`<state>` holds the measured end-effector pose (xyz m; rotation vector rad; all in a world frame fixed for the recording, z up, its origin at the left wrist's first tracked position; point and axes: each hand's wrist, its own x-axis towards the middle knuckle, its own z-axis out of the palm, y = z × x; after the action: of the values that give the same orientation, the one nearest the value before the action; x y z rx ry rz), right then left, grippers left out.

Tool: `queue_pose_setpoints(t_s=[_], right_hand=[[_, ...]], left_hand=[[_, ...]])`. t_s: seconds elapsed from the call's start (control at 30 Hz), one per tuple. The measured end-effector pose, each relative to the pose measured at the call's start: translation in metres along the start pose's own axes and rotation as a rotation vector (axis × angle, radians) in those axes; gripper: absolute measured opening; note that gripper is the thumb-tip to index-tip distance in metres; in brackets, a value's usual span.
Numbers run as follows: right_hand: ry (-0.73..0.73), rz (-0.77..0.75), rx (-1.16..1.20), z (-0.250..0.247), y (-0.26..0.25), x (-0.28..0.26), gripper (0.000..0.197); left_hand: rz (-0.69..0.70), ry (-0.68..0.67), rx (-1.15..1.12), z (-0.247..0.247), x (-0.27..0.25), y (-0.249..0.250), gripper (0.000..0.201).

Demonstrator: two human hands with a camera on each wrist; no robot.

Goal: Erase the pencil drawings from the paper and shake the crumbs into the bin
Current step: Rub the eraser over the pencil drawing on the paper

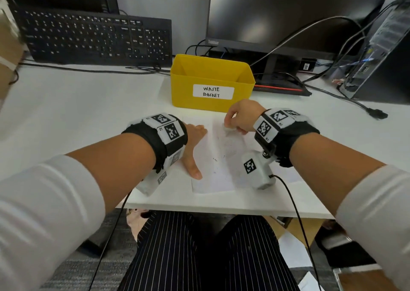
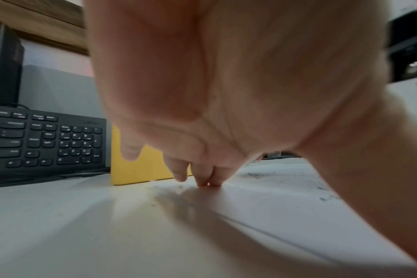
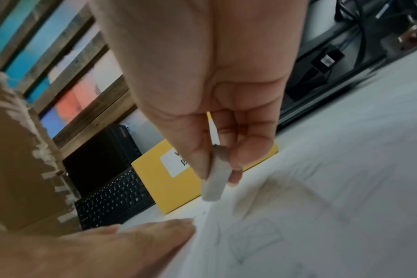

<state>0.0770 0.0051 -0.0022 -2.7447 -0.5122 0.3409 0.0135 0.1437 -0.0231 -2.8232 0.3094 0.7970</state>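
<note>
Pinstriped trousers (image 1: 199, 253) fill the foreground below the desk edge (image 1: 221, 206). On the desk, the paper (image 1: 213, 157) lies just in front of the yellow bin (image 1: 210, 84). Left hand (image 1: 195, 144) presses flat, fingers straight, on the paper's left part. Right hand (image 1: 241, 117) pinches a white eraser (image 3: 214, 182) between thumb and fingers, its tip at the paper's far edge, nearest the bin. Faint pencil lines (image 3: 255, 238) show on the sheet.

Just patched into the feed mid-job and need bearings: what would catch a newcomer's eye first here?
The yellow bin labelled WASTE BASKET stands out, at the back of the white desk just behind the paper. In front of it the right hand pinches a white eraser over faint pencil drawings, while the left hand presses flat on the sheet's left edge.
</note>
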Motion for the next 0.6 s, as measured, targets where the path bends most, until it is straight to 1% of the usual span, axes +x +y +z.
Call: queue_pose_setpoints(t_s=[0.1, 0.2, 0.33, 0.47, 0.6], right_hand=[[-0.058, 0.001, 0.028, 0.001, -0.005, 0.009, 0.018], [-0.054, -0.034, 0.003, 0.005, -0.010, 0.014, 0.022], [-0.067, -0.041, -0.039, 0.009, -0.014, 0.017, 0.023], [-0.070, -0.060, -0.109, 0.012, -0.016, 0.013, 0.021], [-0.076, -0.108, -0.091, 0.015, -0.011, -0.002, 0.019]], left_hand=[[0.004, 0.016, 0.035, 0.001, 0.005, -0.001, 0.122], [0.003, 0.000, 0.011, 0.003, 0.010, -0.004, 0.130], [0.012, -0.044, -0.019, 0.004, 0.018, -0.007, 0.134], [0.016, -0.068, -0.032, 0.004, 0.019, -0.008, 0.134], [0.008, -0.067, 0.005, 0.001, 0.018, -0.005, 0.132]])
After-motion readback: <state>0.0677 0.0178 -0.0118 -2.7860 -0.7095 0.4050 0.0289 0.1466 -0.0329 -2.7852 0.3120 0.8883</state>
